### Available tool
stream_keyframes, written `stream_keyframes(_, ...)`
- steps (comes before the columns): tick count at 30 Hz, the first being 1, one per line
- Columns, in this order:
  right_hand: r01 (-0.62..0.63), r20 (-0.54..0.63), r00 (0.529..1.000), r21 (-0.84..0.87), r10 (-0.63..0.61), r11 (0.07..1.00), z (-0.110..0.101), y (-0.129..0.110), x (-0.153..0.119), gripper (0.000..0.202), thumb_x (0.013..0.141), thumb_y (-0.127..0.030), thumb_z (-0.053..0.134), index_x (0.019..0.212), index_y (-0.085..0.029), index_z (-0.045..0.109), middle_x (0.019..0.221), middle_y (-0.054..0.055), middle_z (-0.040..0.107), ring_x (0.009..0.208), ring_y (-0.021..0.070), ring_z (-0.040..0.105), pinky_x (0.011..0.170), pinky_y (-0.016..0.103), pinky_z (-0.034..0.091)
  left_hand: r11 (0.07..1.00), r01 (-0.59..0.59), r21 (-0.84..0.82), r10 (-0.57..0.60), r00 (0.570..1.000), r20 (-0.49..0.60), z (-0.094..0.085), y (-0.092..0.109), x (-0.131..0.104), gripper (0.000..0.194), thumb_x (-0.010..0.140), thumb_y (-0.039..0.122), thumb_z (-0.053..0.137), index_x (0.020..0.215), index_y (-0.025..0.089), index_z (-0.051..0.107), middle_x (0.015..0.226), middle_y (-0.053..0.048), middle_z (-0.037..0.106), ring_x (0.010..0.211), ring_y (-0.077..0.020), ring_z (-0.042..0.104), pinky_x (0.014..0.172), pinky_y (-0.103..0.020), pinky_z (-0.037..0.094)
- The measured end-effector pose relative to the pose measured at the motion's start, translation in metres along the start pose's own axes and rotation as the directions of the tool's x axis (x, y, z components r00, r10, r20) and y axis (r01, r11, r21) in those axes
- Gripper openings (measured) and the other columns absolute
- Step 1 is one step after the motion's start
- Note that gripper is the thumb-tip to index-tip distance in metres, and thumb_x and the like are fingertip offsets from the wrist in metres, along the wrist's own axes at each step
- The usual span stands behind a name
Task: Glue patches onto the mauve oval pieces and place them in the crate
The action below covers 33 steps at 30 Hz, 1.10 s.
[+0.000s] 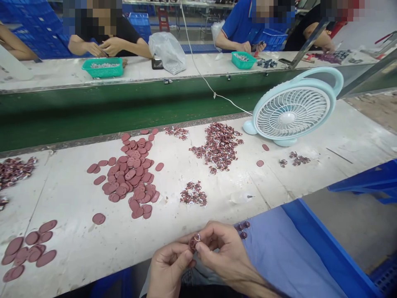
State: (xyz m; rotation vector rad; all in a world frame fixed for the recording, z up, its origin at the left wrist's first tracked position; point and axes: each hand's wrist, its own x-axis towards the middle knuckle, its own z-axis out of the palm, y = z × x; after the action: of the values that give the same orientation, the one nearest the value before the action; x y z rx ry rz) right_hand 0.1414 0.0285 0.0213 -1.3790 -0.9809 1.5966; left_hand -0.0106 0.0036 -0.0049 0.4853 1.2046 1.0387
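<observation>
**Small part pinched at the desk edge, over the lap**

At the near edge of the desk (77, 244), both hands are meeting over the lap. The left hand (169, 271) is pinching a small maroon piece (194, 242) from below, and the right hand (225, 252) is pressing thumb and forefinger onto the same piece, where a little metal ring is showing at its top. The piece is sitting between the fingertips of both hands, clear of the desk and just off its edge.

Judging from that hold, the risk is a slip: the piece is being gripped only at the fingertips, beyond the desk edge, so a loosened pinch would likely be dropping it onto the blue cloth (279, 256) or down past the knees. The ring looks tiny, and it could be springing away if pressed off-centre.

Beyond the hands, a small heap of assembled parts (194, 193) is lying on the pale, scuffed desk; left of that heap a pile of plain oval discs (133, 174) is spreading out, and a larger heap (218, 147) is sitting behind it. A light-blue fan (291, 111) is standing right of that larger heap. Farther back, a green conveyor belt (93, 111) is crossing the room, and other people are working at green trays (104, 68) on its far side.
</observation>
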Motion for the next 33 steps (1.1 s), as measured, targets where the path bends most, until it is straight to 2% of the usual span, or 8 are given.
stream_keyframes(5,0.007,0.006,1.000,0.150,-0.008,0.989,-0.002,0.008,-0.004,0.010,0.080,-0.032,0.080,0.082,-0.022,0.078,0.075,0.002,0.081,0.063,0.0127,0.073,0.057,0.019,0.057,0.998,-0.055,0.037,0.053,0.997,0.051,-0.009,-0.003,0.001,0.017,0.068,0.048,0.090,0.071,0.032,0.084,0.112,-0.007,0.087,0.101,-0.0317,0.079,0.083,-0.038,0.066)
stream_keyframes(8,0.014,-0.037,0.999,0.260,-0.005,0.965,-0.017,0.013,-0.011,0.019,0.078,-0.040,0.085,0.083,-0.022,0.079,0.074,0.004,0.081,0.061,0.0135,0.072,0.056,0.021,0.058,0.923,-0.252,0.289,0.229,0.967,0.113,-0.033,0.011,0.012,0.018,0.079,0.044,0.082,0.094,0.034,0.084,0.125,-0.006,0.083,0.112,-0.0307,0.077,0.096,-0.043,0.065)
stream_keyframes(10,0.018,-0.131,0.991,0.283,0.020,0.959,-0.036,0.017,-0.018,0.023,0.074,-0.042,0.088,0.082,-0.022,0.079,0.071,0.005,0.079,0.056,0.0152,0.070,0.052,0.024,0.059,0.652,-0.451,0.610,0.460,0.874,0.155,-0.053,0.030,0.025,0.017,0.088,0.037,0.075,0.103,0.035,0.081,0.125,-0.005,0.081,0.115,-0.0291,0.075,0.103,-0.047,0.062)
stream_keyframes(13,0.004,-0.304,0.950,0.220,0.064,0.975,-0.073,0.031,-0.029,0.026,0.068,-0.043,0.091,0.080,-0.023,0.079,0.067,0.005,0.077,0.052,0.0183,0.069,0.050,0.029,0.061,0.049,-0.476,0.878,0.674,0.665,0.323,-0.079,0.061,0.045,0.028,0.091,0.030,0.071,0.119,0.028,0.074,0.134,-0.012,0.074,0.125,-0.0338,0.068,0.112,-0.060,0.053)
stream_keyframes(16,-0.036,-0.431,0.896,0.172,0.108,0.984,-0.107,0.053,-0.036,0.030,0.064,-0.044,0.093,0.082,-0.023,0.081,0.066,0.006,0.076,0.052,0.0215,0.070,0.049,0.033,0.062,-0.226,-0.395,0.890,0.656,0.614,0.439,-0.094,0.075,0.058,0.034,0.094,0.027,0.067,0.127,0.017,0.068,0.141,-0.023,0.066,0.129,-0.0397,0.063,0.108,-0.065,0.055)
stream_keyframes(23,0.015,-0.644,0.765,0.042,0.015,0.999,-0.140,0.088,-0.048,0.020,0.070,-0.049,0.086,0.079,-0.032,0.082,0.058,-0.002,0.074,0.051,0.0188,0.068,0.047,0.029,0.060,-0.290,-0.500,0.816,0.568,0.596,0.568,-0.092,0.055,0.045,0.035,0.095,0.017,0.066,0.129,0.022,0.065,0.128,-0.015,0.069,0.116,-0.0302,0.067,0.099,-0.052,0.062)
stream_keyframes(29,0.034,-0.663,0.748,0.031,-0.005,0.999,-0.161,0.101,-0.045,0.002,0.080,-0.035,0.081,0.080,-0.033,0.083,0.062,-0.002,0.076,0.052,0.0192,0.070,0.047,0.026,0.064,-0.266,-0.406,0.874,0.619,0.623,0.478,-0.099,0.079,0.058,0.037,0.095,0.030,0.066,0.130,0.020,0.064,0.140,-0.019,0.065,0.127,-0.0389,0.064,0.107,-0.064,0.056)
stream_keyframes(33,0.086,-0.641,0.767,0.054,-0.031,0.995,-0.166,0.110,-0.036,0.018,0.087,-0.026,0.074,0.080,-0.041,0.082,0.063,0.003,0.074,0.053,0.0236,0.072,0.044,0.028,0.065,-0.302,-0.385,0.872,0.542,0.683,0.490,-0.107,0.091,0.071,0.041,0.098,0.031,0.060,0.135,0.015,0.062,0.147,-0.023,0.060,0.130,-0.0423,0.063,0.105,-0.064,0.058)
